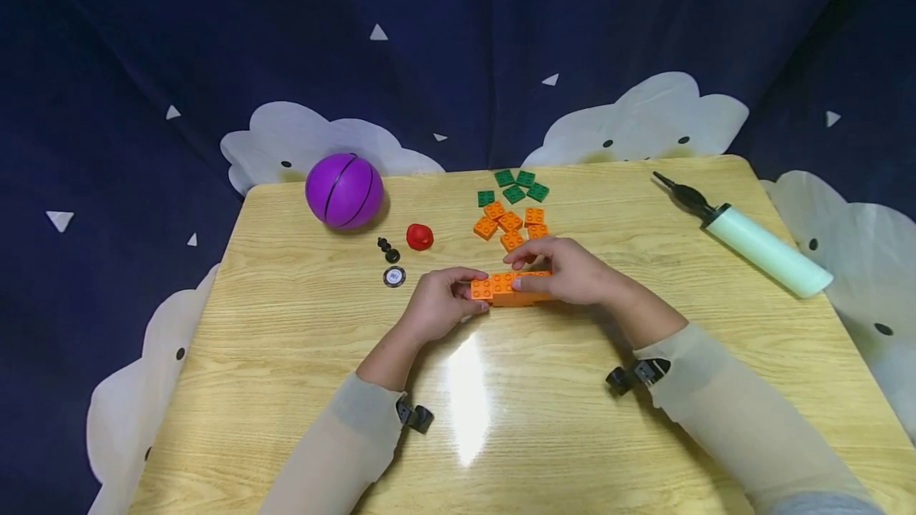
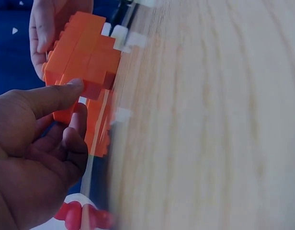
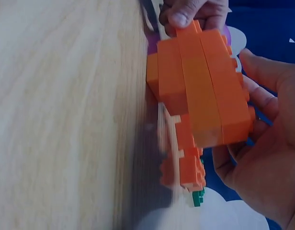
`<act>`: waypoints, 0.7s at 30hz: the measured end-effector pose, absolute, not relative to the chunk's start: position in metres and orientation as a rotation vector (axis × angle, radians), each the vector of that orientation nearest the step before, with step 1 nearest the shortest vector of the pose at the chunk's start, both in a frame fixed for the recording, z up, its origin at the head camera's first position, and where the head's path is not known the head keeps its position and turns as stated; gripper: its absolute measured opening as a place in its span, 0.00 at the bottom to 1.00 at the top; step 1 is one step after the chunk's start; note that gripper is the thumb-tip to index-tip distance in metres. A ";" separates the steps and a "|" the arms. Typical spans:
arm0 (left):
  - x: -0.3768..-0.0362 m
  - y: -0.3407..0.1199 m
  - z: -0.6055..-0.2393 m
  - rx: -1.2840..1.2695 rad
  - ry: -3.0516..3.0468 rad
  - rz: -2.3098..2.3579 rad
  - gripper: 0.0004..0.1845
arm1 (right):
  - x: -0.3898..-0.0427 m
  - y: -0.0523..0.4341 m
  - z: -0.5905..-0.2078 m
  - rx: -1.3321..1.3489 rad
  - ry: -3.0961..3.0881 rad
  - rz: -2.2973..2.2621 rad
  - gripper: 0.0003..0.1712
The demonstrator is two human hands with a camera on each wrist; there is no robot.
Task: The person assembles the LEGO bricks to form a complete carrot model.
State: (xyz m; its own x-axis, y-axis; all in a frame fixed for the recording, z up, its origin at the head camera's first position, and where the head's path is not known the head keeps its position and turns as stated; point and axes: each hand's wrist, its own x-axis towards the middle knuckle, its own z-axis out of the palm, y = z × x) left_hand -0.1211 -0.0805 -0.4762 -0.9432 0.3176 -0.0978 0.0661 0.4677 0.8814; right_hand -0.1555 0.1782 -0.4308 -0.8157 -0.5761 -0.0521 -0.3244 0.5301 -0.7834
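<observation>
A built row of orange toy building bricks point(image 1: 504, 298), studs upward and several bricks in stepped layers, sits between both hands close over the table. My left hand point(image 1: 438, 304) pinches its left end, thumb on the near side and fingers behind, as the left wrist view shows. Over the right part of the row is my right hand point(image 1: 572, 272), its thumb near the studs and its fingers reaching beyond the far side. In the right wrist view those fingers point(image 3: 262, 98) are relaxed beside the studded face of the bricks point(image 3: 205, 86). The right hand hides part of the row from above.
Loose orange bricks point(image 1: 510, 221) lie just behind the row, with green bricks point(image 1: 514, 194) beyond. To the left are a purple ball point(image 1: 344, 191), a small red object point(image 1: 420, 237), a black chess piece point(image 1: 390, 253) and a poker chip point(image 1: 394, 276). A hand pump point(image 1: 766, 249) lies right.
</observation>
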 end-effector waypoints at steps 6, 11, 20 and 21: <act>-0.121 -0.081 -0.476 0.310 2.442 1.484 0.23 | -0.163 0.184 -0.434 -0.684 2.487 -1.199 0.19; -0.121 -0.080 -0.475 0.295 2.423 1.500 0.23 | -0.171 0.186 -0.437 -0.662 2.547 -1.189 0.15; -0.120 -0.080 -0.477 0.306 2.433 1.496 0.23 | -0.183 0.191 -0.442 -0.518 2.612 -1.167 0.17; -0.120 -0.080 -0.477 0.306 2.431 1.500 0.23 | -0.184 0.191 -0.443 -0.499 2.618 -1.163 0.17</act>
State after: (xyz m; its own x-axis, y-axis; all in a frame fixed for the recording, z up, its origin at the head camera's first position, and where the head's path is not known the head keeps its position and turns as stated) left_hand -0.1203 -0.0797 -0.4772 -0.9418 0.3156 -0.1157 0.0381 0.4424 0.8960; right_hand -0.1839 0.1910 -0.4428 -0.9148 -0.3973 -0.0729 -0.2122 0.6264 -0.7501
